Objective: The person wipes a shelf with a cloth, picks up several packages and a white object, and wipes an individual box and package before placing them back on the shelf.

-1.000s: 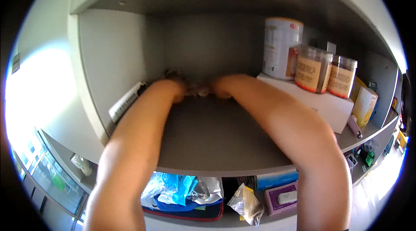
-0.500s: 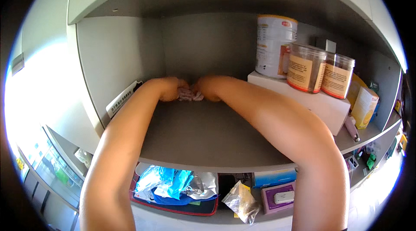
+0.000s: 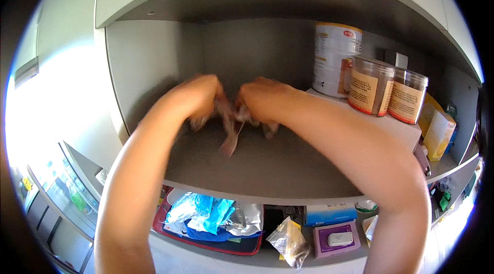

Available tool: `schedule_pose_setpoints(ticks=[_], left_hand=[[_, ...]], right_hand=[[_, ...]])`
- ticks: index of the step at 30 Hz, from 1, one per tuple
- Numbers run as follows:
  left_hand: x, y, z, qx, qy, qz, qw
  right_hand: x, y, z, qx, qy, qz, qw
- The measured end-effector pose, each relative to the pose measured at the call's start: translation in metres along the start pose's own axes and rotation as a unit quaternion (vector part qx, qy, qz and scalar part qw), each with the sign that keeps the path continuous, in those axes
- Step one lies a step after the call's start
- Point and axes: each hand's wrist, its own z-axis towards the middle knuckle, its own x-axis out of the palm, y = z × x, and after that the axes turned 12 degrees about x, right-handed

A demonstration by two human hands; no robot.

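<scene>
Both arms reach into a grey cabinet shelf (image 3: pixel 257 174). A crumpled pinkish-grey cloth (image 3: pixel 229 143) hangs in folds between my hands, its lower end just over the shelf board. My left hand (image 3: pixel 201 97) is closed on the cloth's left part, fingers bent downward. On the other side my right hand (image 3: pixel 263 99) pinches the cloth, close to the left one. Motion blurs the fingers and the cloth's edges.
To the right, a white box (image 3: pixel 360 112) bears a tall white can (image 3: pixel 329 60) and two clear lidded jars (image 3: pixel 371 86). A yellow carton (image 3: pixel 440 135) stands beyond. Below, a lower shelf holds a red-edged tray (image 3: pixel 252 248) with blue plastic packets (image 3: pixel 193 209), and a purple box (image 3: pixel 321 248).
Both hands have come up and nearer from the back of the shelf. The cloth, bunched before, now hangs loose between them. The whole view has shifted slightly.
</scene>
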Motion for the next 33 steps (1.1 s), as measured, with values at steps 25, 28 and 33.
schedule_pose_setpoints(ticks=[25,28,33], left_hand=[[0.031,0.009,0.007,-0.062,0.134,0.169,0.975],[0.023,-0.007,-0.038,-0.033,0.107,0.171,0.979],[0.017,-0.018,-0.105,0.025,0.014,0.115,0.993]], right_hand=[[0.036,0.019,0.009,-0.132,0.009,0.024,0.991],[0.035,0.025,-0.020,-0.197,0.023,0.053,0.979],[0.043,0.037,-0.073,-0.221,-0.028,0.105,0.969]])
